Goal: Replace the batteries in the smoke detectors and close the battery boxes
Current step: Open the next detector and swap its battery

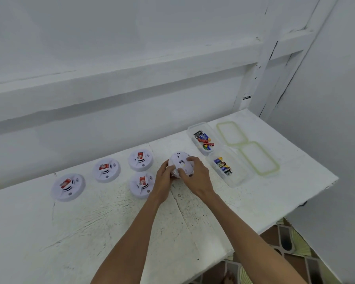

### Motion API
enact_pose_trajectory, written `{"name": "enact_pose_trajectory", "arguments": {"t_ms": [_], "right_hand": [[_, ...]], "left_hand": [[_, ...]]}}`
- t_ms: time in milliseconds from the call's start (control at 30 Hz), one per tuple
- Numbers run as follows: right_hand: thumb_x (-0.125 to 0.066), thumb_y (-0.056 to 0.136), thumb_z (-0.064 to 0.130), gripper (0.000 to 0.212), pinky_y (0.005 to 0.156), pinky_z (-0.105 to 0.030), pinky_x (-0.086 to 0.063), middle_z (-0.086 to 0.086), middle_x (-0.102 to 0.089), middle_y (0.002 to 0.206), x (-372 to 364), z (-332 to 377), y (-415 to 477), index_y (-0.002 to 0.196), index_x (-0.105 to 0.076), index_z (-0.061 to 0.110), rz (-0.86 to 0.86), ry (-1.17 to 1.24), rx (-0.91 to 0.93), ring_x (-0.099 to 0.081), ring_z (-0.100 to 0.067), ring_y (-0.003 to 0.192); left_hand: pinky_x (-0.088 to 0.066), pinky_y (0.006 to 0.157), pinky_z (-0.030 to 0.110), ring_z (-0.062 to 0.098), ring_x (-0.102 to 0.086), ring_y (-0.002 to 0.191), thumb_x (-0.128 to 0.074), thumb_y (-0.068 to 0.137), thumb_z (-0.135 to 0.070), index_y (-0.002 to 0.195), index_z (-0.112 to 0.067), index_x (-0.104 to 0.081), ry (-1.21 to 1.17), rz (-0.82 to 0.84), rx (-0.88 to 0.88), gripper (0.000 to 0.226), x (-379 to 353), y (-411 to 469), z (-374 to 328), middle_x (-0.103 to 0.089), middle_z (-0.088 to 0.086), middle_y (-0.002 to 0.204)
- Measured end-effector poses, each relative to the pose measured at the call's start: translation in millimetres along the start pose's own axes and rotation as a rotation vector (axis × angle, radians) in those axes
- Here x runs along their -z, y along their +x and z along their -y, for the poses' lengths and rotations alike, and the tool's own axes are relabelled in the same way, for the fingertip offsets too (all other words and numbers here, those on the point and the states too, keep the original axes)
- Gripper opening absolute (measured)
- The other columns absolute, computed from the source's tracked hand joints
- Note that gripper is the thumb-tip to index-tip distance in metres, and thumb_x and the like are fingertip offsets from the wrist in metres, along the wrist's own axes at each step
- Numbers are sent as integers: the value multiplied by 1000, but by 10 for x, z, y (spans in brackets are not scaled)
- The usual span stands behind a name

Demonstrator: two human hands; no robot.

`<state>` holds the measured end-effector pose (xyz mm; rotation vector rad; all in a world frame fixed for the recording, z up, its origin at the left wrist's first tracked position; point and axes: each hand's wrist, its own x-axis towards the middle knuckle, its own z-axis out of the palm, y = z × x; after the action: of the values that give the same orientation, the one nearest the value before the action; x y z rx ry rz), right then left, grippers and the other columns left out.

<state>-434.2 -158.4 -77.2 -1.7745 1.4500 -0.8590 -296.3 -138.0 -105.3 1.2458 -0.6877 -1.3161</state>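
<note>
A round white smoke detector (179,159) is held back side up just above the table, tilted toward me. My left hand (164,177) grips its left rim. My right hand (196,177) wraps its right side, thumb pressed on the back. Several other white detectors lie face up with red stickers: one at far left (67,187), one (106,170) behind it, and two near my left hand, the far one (140,160) and the near one (141,185). Two clear boxes hold batteries: the far box (203,140) and the near box (225,168).
Two clear lids with green seals, the far lid (232,133) and the near lid (258,157), lie right of the boxes. The white table (90,222) ends at its right edge near the lids and at the front by patterned floor (285,242). A white wall stands behind.
</note>
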Motion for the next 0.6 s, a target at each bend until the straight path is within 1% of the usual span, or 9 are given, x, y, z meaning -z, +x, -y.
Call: {"name": "enact_pose_trajectory", "arguments": {"t_ms": [67,133,200,233,300,367,500,600], "right_hand": [[-69,75,59,67,92,-28,-49,5,-52,131,-12,5,-18,128,-48,25,40,-30,-22,-51,-13,115],[-74,75,53,63,89,-24,-44,3,-50,127,-49,7,-31,124,-51,20,44,-93,-20,-50,-15,114],[-76,77,44,57,86,-23,-42,-2,-46,125,-89,12,-39,120,-53,14,-21,-143,-25,-47,-19,115],[-75,78,44,58,85,-23,-42,-3,-44,125,-106,24,-37,122,-53,12,-51,-164,-37,-44,-20,115],[-71,82,47,60,87,-27,-45,-5,-43,125,-124,56,-16,126,-54,11,-75,-233,-59,-42,-21,116],[-67,84,49,59,89,-30,-45,-7,-46,124,-126,87,22,127,-54,11,-64,-289,-79,-44,-23,116],[-67,80,56,70,86,-32,-43,-7,-50,123,-112,132,72,130,-51,11,8,-333,-134,-44,-23,115],[-65,81,59,71,85,-31,-44,-9,-51,122,-124,150,96,130,-51,9,15,-358,-118,-47,-24,113]], "left_hand": [[-55,104,47,28,-68,121,-47,110,-24,141,-14,-51,24,-20,22,34,28,-23,85,-67,15,135],[-54,106,51,27,-68,122,-45,111,-31,143,-17,-51,11,5,19,35,53,-52,134,-68,10,135],[-55,102,54,28,-68,123,-45,111,-36,147,-21,-50,-4,37,22,39,68,-76,137,-68,8,136],[-56,101,55,28,-69,122,-46,110,-37,148,-21,-49,-6,43,28,41,73,-85,129,-68,8,136],[-55,102,55,29,-69,122,-47,110,-37,148,-20,-51,-10,47,34,42,72,-90,113,-70,9,134],[-54,104,55,30,-68,123,-45,110,-36,146,-18,-55,-18,47,34,41,79,-77,125,-70,10,134],[-51,108,55,28,-69,121,-38,113,-32,140,-11,-61,-25,6,37,41,78,-78,159,-73,12,129],[-54,105,51,27,-70,120,-45,111,-31,138,-13,-62,15,-2,-1,36,49,-105,140,-74,10,127]]}}
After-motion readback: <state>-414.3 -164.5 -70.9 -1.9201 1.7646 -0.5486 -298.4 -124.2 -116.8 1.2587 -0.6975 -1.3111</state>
